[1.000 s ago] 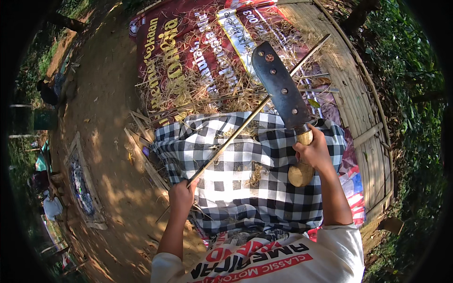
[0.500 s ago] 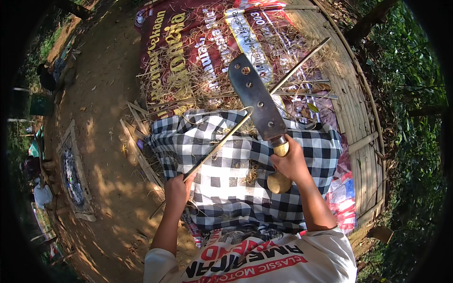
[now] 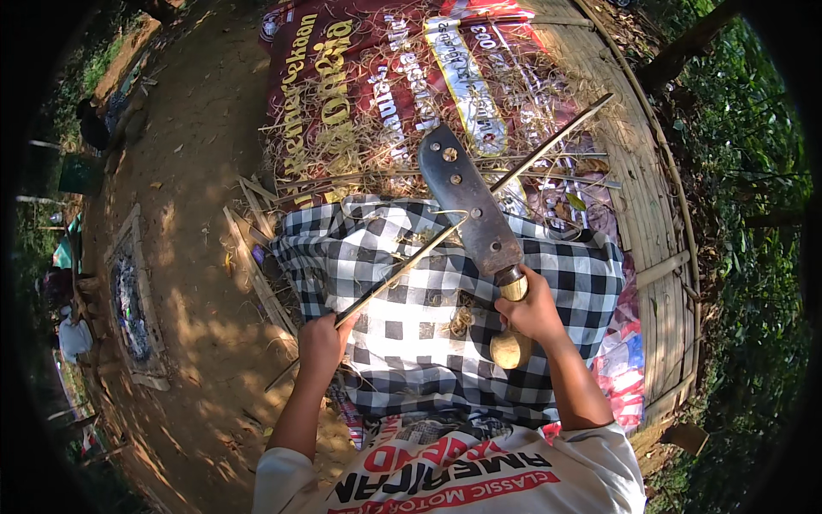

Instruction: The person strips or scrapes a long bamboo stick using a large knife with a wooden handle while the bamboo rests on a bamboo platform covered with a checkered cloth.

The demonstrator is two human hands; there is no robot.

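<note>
Our left hand (image 3: pixel 321 343) was clenched around the near end of a long stick (image 3: pixel 479 210), which ran far-right across the checkered cloth (image 3: pixel 402 308) on our lap. Our right hand (image 3: pixel 533 313) gripped the cleaver (image 3: pixel 467 201), blade crossing the stick. We could not see our fingers' undersides. Straw (image 3: pixel 360 146) half hid the banner (image 3: pixel 342 86).

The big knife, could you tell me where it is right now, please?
In the head view the knife is right of centre, gripped by the right hand, its blade lying across the bamboo strip above the checked cloth.
</note>
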